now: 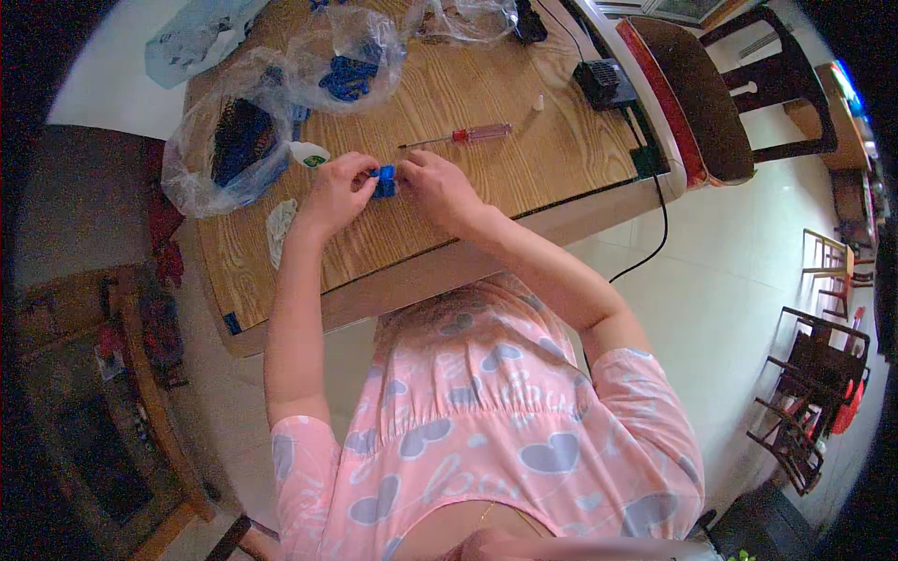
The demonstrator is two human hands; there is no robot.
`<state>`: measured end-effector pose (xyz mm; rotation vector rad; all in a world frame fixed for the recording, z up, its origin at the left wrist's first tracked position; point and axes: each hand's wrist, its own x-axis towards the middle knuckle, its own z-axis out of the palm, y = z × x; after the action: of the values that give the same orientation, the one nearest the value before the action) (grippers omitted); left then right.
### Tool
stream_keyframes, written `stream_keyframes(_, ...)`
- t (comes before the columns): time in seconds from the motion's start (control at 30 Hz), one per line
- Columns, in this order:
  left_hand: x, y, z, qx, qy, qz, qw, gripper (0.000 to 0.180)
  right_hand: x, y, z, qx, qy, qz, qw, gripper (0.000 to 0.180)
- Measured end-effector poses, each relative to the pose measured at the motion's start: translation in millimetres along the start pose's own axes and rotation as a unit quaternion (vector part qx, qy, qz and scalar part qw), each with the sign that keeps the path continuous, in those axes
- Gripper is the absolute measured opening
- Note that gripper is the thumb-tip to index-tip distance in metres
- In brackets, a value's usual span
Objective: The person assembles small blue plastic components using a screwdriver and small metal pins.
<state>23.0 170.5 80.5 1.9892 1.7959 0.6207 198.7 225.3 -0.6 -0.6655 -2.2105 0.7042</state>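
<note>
Over the wooden tabletop, a small blue plastic part (384,183) is held between my two hands. My left hand (342,187) pinches its left side between thumb and fingers. At its right edge, the curled fingers of my right hand (438,187) close on it; the exact grip is partly hidden. Just beyond my right hand lies a screwdriver (482,134) with a clear reddish handle, its tip pointing left. A white squeeze bottle (308,153) with a green mark rests on its side beyond my left hand.
Clear plastic bags of blue parts (245,140) (351,79) crowd the table's far left. A crumpled white wrapper (281,224) lies left of my forearm. Farther right are a small white cap (540,102) and a black boxy device (603,84) with a cable. A chair (692,103) stands beyond the right edge.
</note>
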Motion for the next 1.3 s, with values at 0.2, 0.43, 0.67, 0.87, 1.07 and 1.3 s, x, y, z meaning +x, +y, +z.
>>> stream_keyframes(0.2, -3, -5, 3, 0.006, 0.018, 0.028, 0.999, 0.015, 0, -10, 4, -0.056, -0.068, 0.048, 0.995, 0.013)
stream_keyframes(0.43, -5, -6, 3, 0.022, 0.016, 0.044, 0.999, 0.016, 1, -15, 5, -0.01, -0.036, 0.029, 0.999, 0.015)
stream_keyframes(0.67, -16, -25, 11, -0.066, 0.037, -0.019, 0.997, 0.016, -15, -20, -16, 0.009, -0.033, 0.077, 0.996, 0.027)
stream_keyframes(0.87, -24, -36, 8, -0.212, 0.032, -0.096, 0.972, 0.013, 0, -21, 17, 0.011, -0.018, 0.059, 0.998, 0.054)
stream_keyframes(1.07, -25, -41, 7, -0.213, 0.03, -0.062, 0.975, 0.014, 5, -25, 24, -0.003, -0.015, 0.052, 0.999, 0.051)
stream_keyframes(1.3, -29, -52, 8, -0.255, 0.028, -0.078, 0.963, 0.014, 5, -25, 32, 0.015, 0.023, 0.012, 1.0, 0.045)
